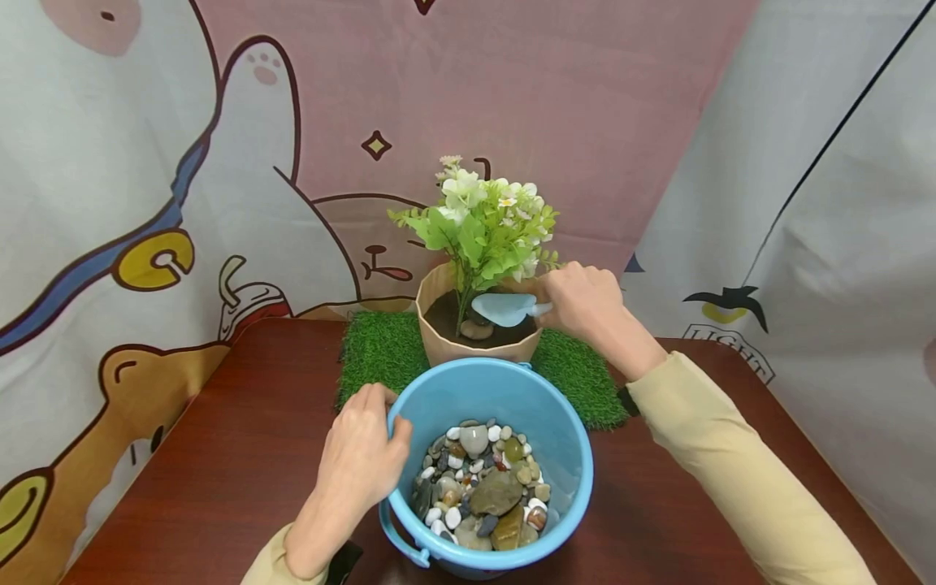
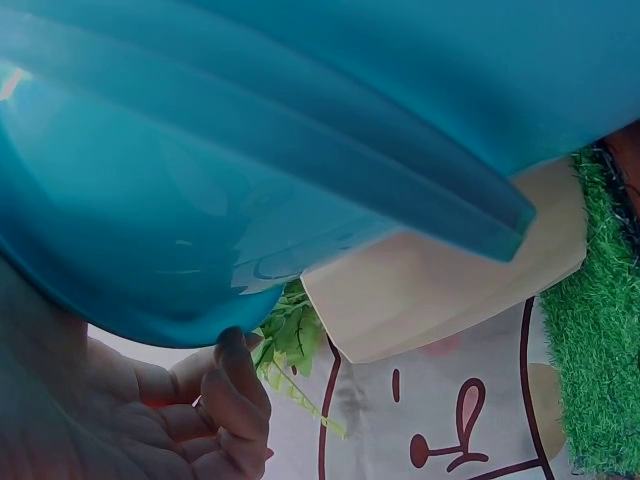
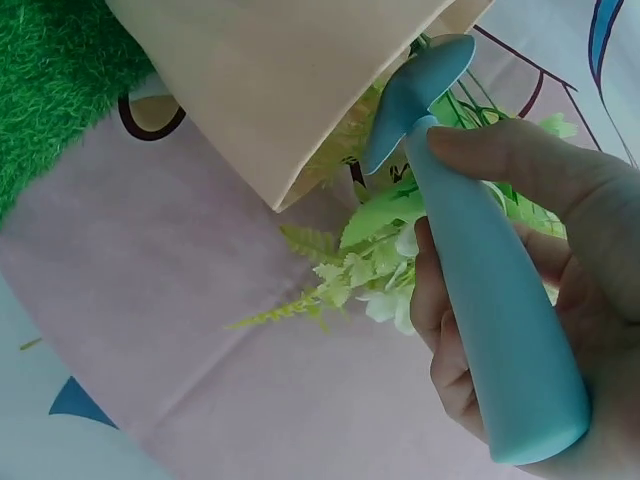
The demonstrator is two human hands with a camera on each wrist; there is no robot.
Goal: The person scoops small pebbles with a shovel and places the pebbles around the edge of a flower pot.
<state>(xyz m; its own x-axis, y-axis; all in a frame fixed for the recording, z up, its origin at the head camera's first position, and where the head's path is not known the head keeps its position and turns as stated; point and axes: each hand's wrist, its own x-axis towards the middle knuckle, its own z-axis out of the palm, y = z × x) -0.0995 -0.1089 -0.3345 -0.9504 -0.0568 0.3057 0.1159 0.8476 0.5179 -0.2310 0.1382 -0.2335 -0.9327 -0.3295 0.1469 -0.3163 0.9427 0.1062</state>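
Observation:
A light-blue hand trowel point(image 1: 504, 309) is in my right hand point(image 1: 585, 301), its blade over the dark soil inside a beige faceted flowerpot point(image 1: 468, 353). In the right wrist view my fingers and thumb wrap round the trowel's thick handle point(image 3: 500, 310). A leafy plant with white flowers point(image 1: 475, 231) stands in the pot, and brownish stones point(image 1: 477, 329) lie by its stem. My left hand point(image 1: 363, 447) grips the left rim of a blue bucket point(image 1: 588, 463). Inside the bucket are pebbles and larger stones point(image 1: 497, 492) of mixed colours.
Under the pot lies a green artificial-grass mat point(image 1: 380, 349) on the dark red-brown table point(image 1: 241, 455). The bucket stands in front of the pot, its handle point(image 1: 402, 540) hanging at the lower left. Behind the table hangs a cartoon-printed cloth point(image 1: 556, 97).

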